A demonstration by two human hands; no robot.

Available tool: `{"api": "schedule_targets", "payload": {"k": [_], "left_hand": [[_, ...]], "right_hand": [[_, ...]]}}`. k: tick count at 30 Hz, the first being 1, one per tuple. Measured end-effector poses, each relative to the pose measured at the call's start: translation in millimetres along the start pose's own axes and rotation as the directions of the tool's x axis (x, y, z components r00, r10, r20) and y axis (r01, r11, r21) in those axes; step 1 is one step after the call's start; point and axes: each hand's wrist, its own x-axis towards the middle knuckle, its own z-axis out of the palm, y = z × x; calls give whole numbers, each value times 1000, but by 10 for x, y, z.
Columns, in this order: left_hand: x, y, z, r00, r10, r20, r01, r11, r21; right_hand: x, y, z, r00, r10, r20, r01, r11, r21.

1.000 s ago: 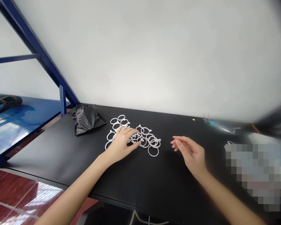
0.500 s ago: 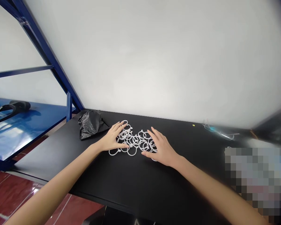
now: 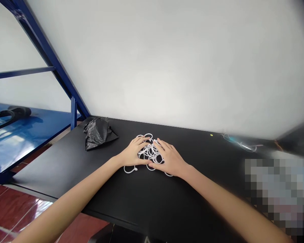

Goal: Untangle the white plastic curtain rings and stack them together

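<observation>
Several white plastic rings (image 3: 149,151) lie bunched in a heap on the black table (image 3: 147,199). My left hand (image 3: 133,154) rests on the heap's left side, fingers spread flat over the rings. My right hand (image 3: 169,159) lies on the right side, fingers stretched out too. The two hands nearly meet over the pile, with rings squeezed between them. One ring (image 3: 129,168) sticks out under my left hand, another (image 3: 168,174) under my right.
A crumpled black plastic bag (image 3: 98,132) lies at the table's back left. Thin wires (image 3: 240,143) lie at the back right near the white wall. A blue metal frame (image 3: 48,60) and a blue shelf (image 3: 12,135) stand to the left.
Both hands have moved inward toward each other, pushing the spread-out rings into a tight heap. One second ago my right hand was off the rings, to their right.
</observation>
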Motion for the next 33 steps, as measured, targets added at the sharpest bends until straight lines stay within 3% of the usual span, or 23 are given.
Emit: {"api": "schedule_targets", "payload": {"k": [5,11,15,20,33], "left_hand": [[140,226,151,999,28,-32,-31,997,-66],[355,509,388,995,95,-24,-98,984,-152],[397,703,486,998,68,-7,-67,973,-221],[325,825,471,999,35,-6,-35,955,-295],[214,866,312,998,21,63,11,883,-469]], "right_hand": [[-226,152,-35,999,-22,-34,22,1000,12],[-590,347,-110,995,43,-88,-43,999,5],[-778,406,-158,988,66,-138,-62,998,30],[-871,415,-128,980,69,-189,-44,990,132],[-921,344,-57,955,60,-290,40,944,328]]}}
